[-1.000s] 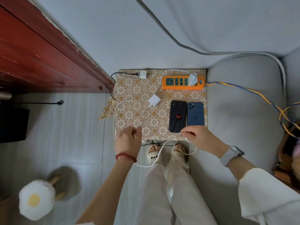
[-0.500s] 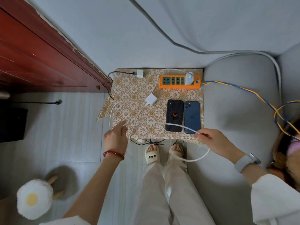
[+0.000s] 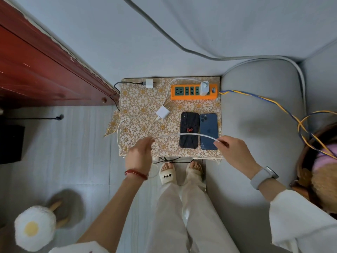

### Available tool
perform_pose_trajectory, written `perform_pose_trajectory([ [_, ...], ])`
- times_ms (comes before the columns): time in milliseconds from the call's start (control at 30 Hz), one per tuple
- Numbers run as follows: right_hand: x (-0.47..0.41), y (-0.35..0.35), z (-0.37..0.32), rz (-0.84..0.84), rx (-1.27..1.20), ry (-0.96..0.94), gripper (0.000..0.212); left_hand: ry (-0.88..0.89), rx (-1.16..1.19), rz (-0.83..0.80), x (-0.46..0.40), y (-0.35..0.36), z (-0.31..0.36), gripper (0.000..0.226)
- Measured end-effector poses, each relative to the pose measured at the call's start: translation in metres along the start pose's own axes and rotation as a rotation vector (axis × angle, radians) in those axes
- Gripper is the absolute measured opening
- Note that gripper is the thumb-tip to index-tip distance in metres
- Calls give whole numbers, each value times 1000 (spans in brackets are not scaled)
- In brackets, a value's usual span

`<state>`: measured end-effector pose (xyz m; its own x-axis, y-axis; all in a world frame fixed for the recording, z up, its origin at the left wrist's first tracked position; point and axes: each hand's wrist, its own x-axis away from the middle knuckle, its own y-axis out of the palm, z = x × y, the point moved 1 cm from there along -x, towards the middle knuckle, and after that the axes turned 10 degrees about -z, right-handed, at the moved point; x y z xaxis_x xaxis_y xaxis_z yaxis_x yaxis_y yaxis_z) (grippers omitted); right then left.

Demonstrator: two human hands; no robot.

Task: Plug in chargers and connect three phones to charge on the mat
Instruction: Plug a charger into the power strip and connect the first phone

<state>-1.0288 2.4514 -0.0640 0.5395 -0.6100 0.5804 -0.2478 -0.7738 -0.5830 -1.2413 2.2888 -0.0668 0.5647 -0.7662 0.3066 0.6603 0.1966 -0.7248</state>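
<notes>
Head view: the right hand (image 3: 235, 152) pinched a thin white charging cable (image 3: 189, 134), drawn taut across a black phone with a red spider emblem (image 3: 189, 125) and a dark blue phone (image 3: 209, 128), which lay side by side on the gold floral-patterned mat (image 3: 138, 99). The left hand (image 3: 139, 154) was at the cable's other end, motion-blurred; its grip could not be told. A white cube charger (image 3: 203, 88) sat plugged into the orange power strip (image 3: 194, 96); a second white charger (image 3: 162, 112) lay loose on the mat.

Two smartphones lie on the gold floral mat (image 3: 138, 99): a black spider-marked phone (image 3: 189, 130) and a blue phone (image 3: 209, 131). Three white charger bricks: (image 3: 149, 83), (image 3: 162, 112), (image 3: 204, 88). One orange power strip (image 3: 189, 91).
</notes>
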Motion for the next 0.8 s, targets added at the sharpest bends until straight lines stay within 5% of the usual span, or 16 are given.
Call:
perform_pose_trajectory([
  [67, 0, 3, 1, -24, -46, 8, 20, -64, -38, -76, 1, 0, -11, 22],
  [167, -1, 16, -17, -149, -96, -121, 20, 86, -75, -347, 5, 15, -2, 45],
  [267, -1, 23, -35, -215, -101, -236, 19, 190, -150, -452, 4, 33, 18, 60],
  [400, -2, 22, -36, -177, -35, -241, 17, 261, -60, -421, -3, 35, 38, 28],
  [600, 5, 3, -10, 282, 236, 83, 22, 283, -131, -156, 3, 18, 30, 17],
  [700, -3, -2, -13, 201, -178, 255, 18, 296, -284, -129, 7, 15, 18, 25],
  [800, -15, -4, -23, 141, -1127, 314, 16, 314, -423, -187, 11, 19, 7, 37],
])
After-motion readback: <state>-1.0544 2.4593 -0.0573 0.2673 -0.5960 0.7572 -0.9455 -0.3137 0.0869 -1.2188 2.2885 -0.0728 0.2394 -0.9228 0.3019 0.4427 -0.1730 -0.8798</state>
